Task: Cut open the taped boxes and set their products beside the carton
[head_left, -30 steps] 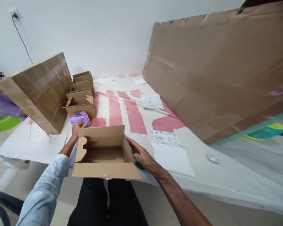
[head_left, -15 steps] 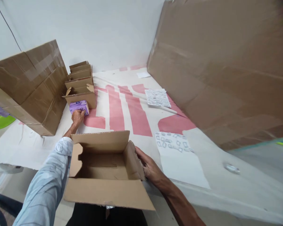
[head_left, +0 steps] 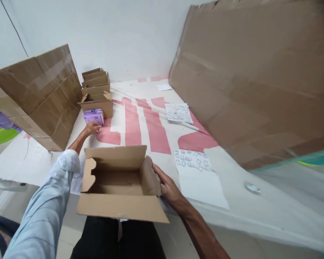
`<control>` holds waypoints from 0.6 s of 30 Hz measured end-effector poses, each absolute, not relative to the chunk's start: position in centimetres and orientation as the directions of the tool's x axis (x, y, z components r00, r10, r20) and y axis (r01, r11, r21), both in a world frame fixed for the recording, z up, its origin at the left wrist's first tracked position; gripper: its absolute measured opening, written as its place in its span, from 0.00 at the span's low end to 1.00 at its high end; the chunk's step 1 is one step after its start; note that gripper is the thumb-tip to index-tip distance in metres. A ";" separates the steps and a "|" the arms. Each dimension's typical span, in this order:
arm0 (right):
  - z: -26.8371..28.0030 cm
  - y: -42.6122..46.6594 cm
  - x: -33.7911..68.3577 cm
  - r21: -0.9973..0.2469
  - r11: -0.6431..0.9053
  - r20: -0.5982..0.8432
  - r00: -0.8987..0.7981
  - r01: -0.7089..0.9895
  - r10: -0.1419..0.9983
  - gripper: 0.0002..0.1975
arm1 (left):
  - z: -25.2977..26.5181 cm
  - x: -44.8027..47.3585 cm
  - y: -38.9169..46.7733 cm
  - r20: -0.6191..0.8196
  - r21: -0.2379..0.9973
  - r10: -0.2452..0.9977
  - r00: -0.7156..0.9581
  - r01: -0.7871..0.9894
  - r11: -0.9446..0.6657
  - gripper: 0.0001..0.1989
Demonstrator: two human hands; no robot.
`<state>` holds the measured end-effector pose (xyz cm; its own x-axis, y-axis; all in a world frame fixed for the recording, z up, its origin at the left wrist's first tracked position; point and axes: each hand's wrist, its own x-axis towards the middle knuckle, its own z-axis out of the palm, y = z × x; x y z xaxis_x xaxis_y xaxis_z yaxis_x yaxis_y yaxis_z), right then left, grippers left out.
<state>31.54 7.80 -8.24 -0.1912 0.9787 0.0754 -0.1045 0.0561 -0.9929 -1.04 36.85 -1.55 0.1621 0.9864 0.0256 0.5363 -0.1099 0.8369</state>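
An open cardboard box (head_left: 121, 207) sits in front of me at the table's near edge, its flaps spread and its inside bare. My right hand (head_left: 169, 185) grips the box's right side. Farther off to the left, a purple packet of what looks like tissues (head_left: 94, 116) rests on the table against the front of a row of small open cartons (head_left: 97, 104). Just on the near side of the packet is my left hand (head_left: 91, 128), its fingers loosely extended and holding nothing.
Big taped cardboard boxes stand at left (head_left: 51, 97) and right (head_left: 248, 79). A sheet with drawn shapes (head_left: 201, 183), a patterned paper square (head_left: 179, 113) and a small shiny object (head_left: 252, 188) lie on the pink-and-white cloth (head_left: 158, 133). Behind is a wall.
My left hand has let go of the purple packet and drawn slightly back toward me. The packet stands by the cartons. My right hand still holds the box.
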 end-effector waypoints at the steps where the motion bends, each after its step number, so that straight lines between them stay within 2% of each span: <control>1: -8.2 7.7 31.7 -0.994 0.045 0.063 -0.189 -0.102 0.980 0.53 | -1.0 -1.7 35.1 -0.012 0.845 0.978 0.207 0.525 -0.100 0.15; 4: -8.0 7.1 32.5 -0.992 -0.006 0.018 -0.197 -0.123 0.980 0.52 | 0.5 -4.6 28.8 -0.064 0.873 0.951 0.303 0.478 -0.094 0.26; 7: -7.4 6.2 33.3 -0.992 -0.045 -0.013 -0.251 -0.119 0.968 0.50 | 1.5 -8.1 21.1 -0.030 0.911 0.923 0.384 0.391 -0.133 0.32; 10: -6.3 5.1 33.1 -0.998 -0.042 -0.026 -0.314 -0.047 0.949 0.50 | 1.4 -10.0 13.7 -0.116 0.867 0.891 0.439 0.482 -0.125 0.42; 12: -5.7 4.5 32.3 -0.999 -0.027 -0.020 -0.335 -0.017 0.942 0.49 | 0.9 -9.8 9.9 -0.119 0.825 0.873 0.474 0.537 -0.179 0.47; 14: -5.4 4.4 31.0 -1.000 -0.008 -0.007 -0.323 -0.001 0.946 0.47 | 0.4 -8.9 7.7 -0.076 0.819 0.878 0.473 0.532 -0.215 0.43; 18: -5.3 6.0 28.5 -0.999 0.010 -0.002 -0.244 0.048 0.970 0.44 | -0.3 -7.5 8.3 -0.007 0.832 0.944 0.331 0.526 -0.178 0.30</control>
<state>28.46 5.95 -5.30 -0.2435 0.9699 -0.0022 0.0481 0.0099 -0.9988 -7.50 8.27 -0.28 0.3306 0.9437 -0.0070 0.5260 -0.1781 0.8316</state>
